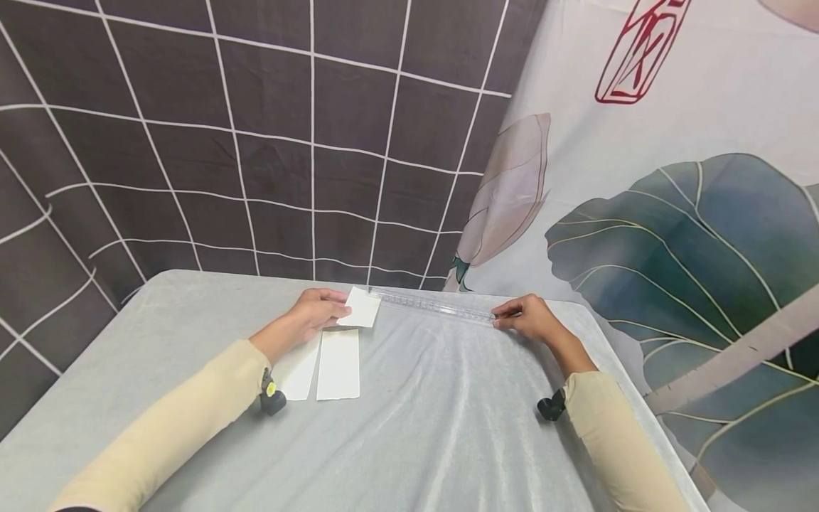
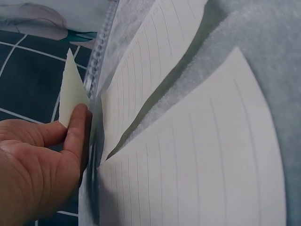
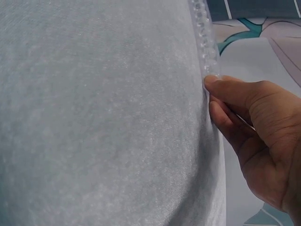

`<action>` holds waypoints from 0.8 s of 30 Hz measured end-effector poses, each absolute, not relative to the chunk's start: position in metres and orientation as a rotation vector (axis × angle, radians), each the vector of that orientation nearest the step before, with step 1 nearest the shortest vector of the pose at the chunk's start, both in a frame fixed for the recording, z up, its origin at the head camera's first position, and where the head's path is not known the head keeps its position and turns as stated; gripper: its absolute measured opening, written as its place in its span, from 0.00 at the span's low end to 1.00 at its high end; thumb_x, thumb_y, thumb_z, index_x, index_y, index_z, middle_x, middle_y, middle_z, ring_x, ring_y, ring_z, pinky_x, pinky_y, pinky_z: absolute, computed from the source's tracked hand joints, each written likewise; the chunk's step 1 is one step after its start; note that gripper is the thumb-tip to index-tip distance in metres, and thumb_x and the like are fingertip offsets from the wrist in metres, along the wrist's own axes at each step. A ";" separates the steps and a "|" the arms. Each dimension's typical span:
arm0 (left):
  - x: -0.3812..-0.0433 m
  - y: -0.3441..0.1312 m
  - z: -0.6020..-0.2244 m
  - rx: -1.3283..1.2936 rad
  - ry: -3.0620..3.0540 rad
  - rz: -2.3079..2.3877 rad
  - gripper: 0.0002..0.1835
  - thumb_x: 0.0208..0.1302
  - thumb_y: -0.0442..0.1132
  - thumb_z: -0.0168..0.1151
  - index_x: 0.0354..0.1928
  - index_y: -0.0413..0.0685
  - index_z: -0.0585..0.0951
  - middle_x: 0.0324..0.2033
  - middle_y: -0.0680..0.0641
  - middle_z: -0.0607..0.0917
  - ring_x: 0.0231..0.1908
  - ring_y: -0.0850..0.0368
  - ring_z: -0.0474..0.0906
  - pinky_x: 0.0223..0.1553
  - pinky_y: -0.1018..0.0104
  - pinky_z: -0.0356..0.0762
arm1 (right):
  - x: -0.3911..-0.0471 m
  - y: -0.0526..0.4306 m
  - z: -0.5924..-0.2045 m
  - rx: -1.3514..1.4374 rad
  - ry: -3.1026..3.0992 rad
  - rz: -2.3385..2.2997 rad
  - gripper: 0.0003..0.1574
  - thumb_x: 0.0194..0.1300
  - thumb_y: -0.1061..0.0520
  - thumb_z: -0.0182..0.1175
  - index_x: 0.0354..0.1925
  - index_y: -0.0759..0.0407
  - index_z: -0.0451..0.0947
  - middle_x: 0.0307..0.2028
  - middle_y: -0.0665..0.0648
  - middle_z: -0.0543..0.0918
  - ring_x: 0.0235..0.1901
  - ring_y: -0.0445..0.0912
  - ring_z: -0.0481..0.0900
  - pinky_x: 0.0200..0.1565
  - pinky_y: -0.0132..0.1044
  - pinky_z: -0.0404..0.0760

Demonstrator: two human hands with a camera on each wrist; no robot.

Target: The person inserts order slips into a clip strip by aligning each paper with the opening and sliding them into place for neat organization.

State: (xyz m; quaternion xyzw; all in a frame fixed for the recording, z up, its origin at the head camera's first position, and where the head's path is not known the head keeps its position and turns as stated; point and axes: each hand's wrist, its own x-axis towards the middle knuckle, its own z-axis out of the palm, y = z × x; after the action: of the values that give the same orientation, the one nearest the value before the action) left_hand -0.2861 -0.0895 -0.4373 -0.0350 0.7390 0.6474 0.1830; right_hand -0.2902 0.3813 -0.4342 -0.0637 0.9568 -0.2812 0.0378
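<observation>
A small white paper piece [image 1: 363, 307] is pinched between the thumb and fingers of my left hand [image 1: 313, 313], raised at an angle in the left wrist view. Two strips of lined paper, a left one [image 1: 298, 371] and a right one [image 1: 338, 364], lie side by side just below that hand; their printed lines show in the left wrist view. A clear plastic ruler [image 1: 435, 306] stretches along the far part of the table. My right hand [image 1: 531, 318] pinches its right end with thumb and fingertips. The ruler's left end is at the paper piece and partly hidden.
A grey, wrinkled cloth [image 1: 441, 427] covers the table. Behind its far edge hangs a dark curtain with white grid lines [image 1: 269, 171]. To the right is a white cloth printed with large leaves [image 1: 691, 235]. Each wrist wears a small black camera.
</observation>
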 end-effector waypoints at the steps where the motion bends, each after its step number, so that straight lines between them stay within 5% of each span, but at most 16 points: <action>1: -0.286 -0.089 -0.437 -0.102 2.081 1.832 0.30 0.77 0.25 0.65 0.78 0.26 0.71 0.76 0.25 0.76 0.79 0.29 0.74 0.85 0.43 0.75 | -0.290 0.381 -0.434 -0.196 2.934 -0.864 0.14 0.70 0.59 0.79 0.52 0.63 0.95 0.49 0.63 0.97 0.44 0.46 0.88 0.45 0.35 0.84; 24: -0.288 -0.069 -0.441 -0.078 1.999 1.893 0.30 0.79 0.22 0.60 0.79 0.24 0.68 0.75 0.22 0.75 0.78 0.28 0.75 0.82 0.44 0.79 | -0.290 0.383 -0.433 -0.231 2.944 -0.852 0.14 0.69 0.59 0.80 0.51 0.62 0.95 0.47 0.62 0.97 0.42 0.43 0.88 0.45 0.35 0.85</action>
State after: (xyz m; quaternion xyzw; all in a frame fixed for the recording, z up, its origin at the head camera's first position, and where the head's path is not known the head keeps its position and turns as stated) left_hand -0.2875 -0.0688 -0.4408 -0.0276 0.7123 0.6744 0.1924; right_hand -0.2896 0.3830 -0.4327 -0.0752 0.9573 -0.2770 0.0338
